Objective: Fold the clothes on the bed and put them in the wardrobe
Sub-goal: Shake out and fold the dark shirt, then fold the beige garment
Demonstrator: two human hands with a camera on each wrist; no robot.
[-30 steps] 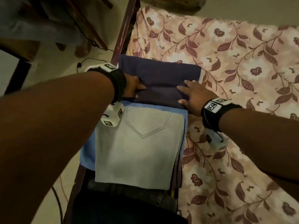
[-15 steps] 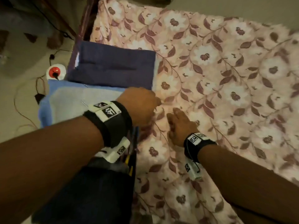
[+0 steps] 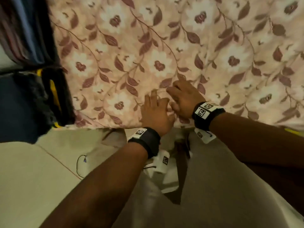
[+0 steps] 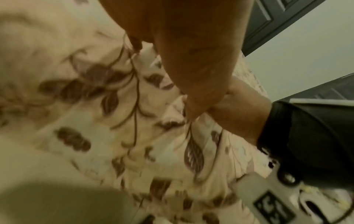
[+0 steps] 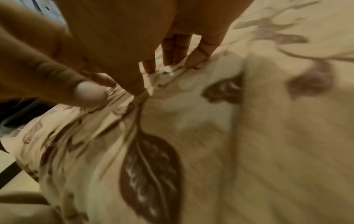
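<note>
Fingers (image 5: 199,54) of the right hand (image 3: 185,99) are spread and laid on the flowered bedsheet (image 3: 164,46), tips pressed into a small ridge of cloth; nothing is gripped. The left hand (image 3: 156,114) is set just beside it at the bed edge, fingers extended and loose, thumb touching the right hand; whether any sheet is pinched cannot be told from the blurred wrist views. Likely the sheet is being smoothed, or the hands are simply resting between steps. Folded clothes (image 3: 28,30) are seen stacked at the far left edge of the bed, well apart from both hands, over a dark bundle (image 3: 41,96) below. No wardrobe is shown for certain; putting away is judged not yet begun.
</note>
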